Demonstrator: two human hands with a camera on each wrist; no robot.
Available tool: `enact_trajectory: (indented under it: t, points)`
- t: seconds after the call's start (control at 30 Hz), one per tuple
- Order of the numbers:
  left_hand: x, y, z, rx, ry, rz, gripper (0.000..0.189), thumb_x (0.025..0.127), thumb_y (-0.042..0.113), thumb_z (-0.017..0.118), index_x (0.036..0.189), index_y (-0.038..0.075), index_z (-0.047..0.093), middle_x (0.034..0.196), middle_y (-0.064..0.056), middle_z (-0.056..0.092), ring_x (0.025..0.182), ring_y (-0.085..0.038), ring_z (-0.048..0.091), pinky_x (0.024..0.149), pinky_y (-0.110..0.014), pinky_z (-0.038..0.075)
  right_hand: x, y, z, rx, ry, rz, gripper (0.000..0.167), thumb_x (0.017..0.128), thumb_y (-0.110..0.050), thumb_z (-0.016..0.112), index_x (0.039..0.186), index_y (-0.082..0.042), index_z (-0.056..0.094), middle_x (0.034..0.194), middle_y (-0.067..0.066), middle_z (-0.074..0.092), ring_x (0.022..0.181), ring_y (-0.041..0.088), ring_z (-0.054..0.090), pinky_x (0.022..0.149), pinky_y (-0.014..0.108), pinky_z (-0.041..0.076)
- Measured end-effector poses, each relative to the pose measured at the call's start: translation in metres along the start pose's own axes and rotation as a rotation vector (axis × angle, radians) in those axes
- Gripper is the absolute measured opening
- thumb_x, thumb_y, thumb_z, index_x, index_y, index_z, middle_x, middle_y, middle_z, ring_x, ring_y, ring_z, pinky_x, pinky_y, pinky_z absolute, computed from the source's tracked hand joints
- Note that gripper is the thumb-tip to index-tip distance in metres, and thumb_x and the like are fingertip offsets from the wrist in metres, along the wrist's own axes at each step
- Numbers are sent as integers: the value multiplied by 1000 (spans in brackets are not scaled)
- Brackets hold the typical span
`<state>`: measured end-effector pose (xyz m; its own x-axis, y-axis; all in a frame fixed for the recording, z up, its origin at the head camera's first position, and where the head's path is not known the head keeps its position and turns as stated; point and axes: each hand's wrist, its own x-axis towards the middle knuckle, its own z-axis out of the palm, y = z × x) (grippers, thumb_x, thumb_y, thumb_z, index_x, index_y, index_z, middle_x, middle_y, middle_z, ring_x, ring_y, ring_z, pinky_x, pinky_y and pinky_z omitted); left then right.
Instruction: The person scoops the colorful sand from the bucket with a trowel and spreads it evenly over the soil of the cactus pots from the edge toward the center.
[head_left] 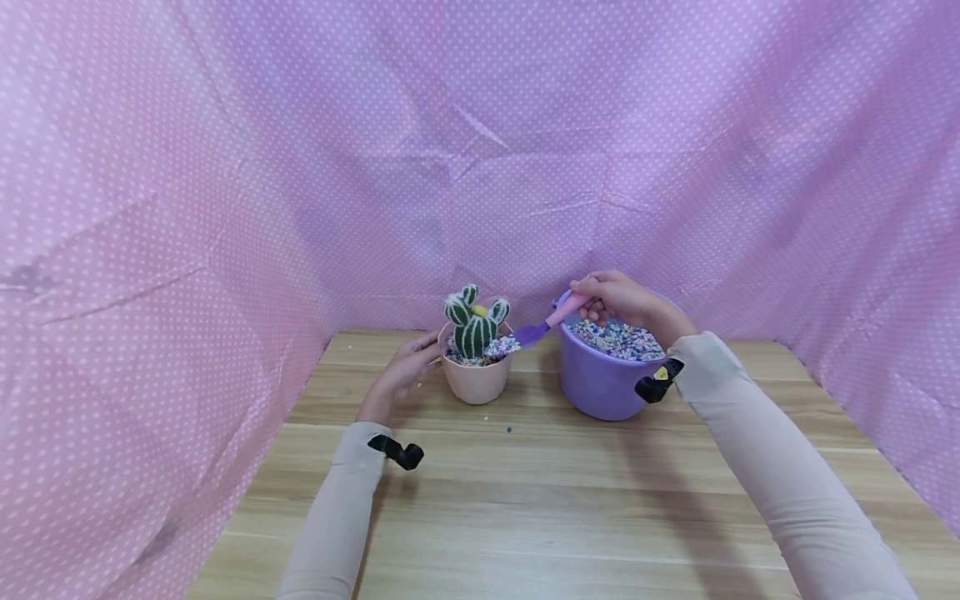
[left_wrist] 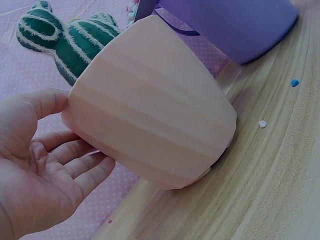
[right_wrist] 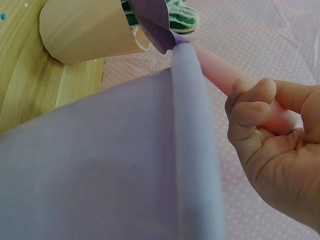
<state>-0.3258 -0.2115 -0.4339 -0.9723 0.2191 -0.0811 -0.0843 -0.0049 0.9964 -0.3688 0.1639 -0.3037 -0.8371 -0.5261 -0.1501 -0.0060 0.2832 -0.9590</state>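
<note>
A green cactus with white fuzzy ribs (head_left: pixel 472 340) stands in a pale peach pot (head_left: pixel 477 385) on the table. At the pot's left side is my left hand (head_left: pixel 405 367); in the left wrist view its thumb touches the rim while its fairly straight fingers rest against the wall. My right hand (head_left: pixel 618 298) grips the pink handle (right_wrist: pixel 220 70) of a small purple trowel (head_left: pixel 531 335). Small multicoloured pebbles (head_left: pixel 501 347) lie at the trowel's tip, over the pot's right rim beside the cactus. Below my right hand stands a purple bucket (head_left: pixel 600 387), holding more pebbles (head_left: pixel 618 340).
A few loose pebbles, one blue (left_wrist: pixel 294 83) and one white (left_wrist: pixel 262 124), lie on the wooden table (head_left: pixel 480 517) before the pot. Pink dotted cloth (head_left: pixel 525 183) hangs behind the table and at both sides. The bucket stands close to the pot's right.
</note>
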Motion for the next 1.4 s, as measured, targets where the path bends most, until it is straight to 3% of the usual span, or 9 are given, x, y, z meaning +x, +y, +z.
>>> enact_trajectory:
  t: [0.57,0.73,0.93,1.1,1.4]
  points:
    - [2,1,-4,28,2,-17,55,108,15,48,158,-1,32,164,-20,34,151,-35,35,126,-46,33,1,-4,-2,-48,9,2,41,110,-23,44,109,12,64,69,0,66,58,11,54,50,20,43]
    - [1,2,3,-1,75,8,51,108,12,47,154,-7,35,160,-26,38,148,-38,39,123,-47,37,1,-5,-2,-43,20,-1,39,109,-23,45,105,10,66,69,1,66,57,12,53,50,21,43]
    - [-2,-1,13,24,181,11,49,104,9,50,150,-6,43,155,-25,45,142,-35,47,120,-45,43,0,-5,-2,-38,4,-9,34,109,-21,45,104,8,62,69,1,66,56,10,53,49,20,44]
    - [1,-3,11,41,179,3,51,101,7,48,152,-3,43,155,-22,46,141,-32,47,119,-42,44,1,-3,-3,-37,5,1,38,109,-23,46,105,9,65,69,1,66,56,10,54,49,21,44]
    - [6,-1,10,32,189,19,49,107,14,48,153,-1,42,157,-21,44,144,-35,46,119,-41,43,2,-5,-3,-33,24,4,35,109,-21,45,100,6,65,68,2,66,55,11,52,49,21,44]
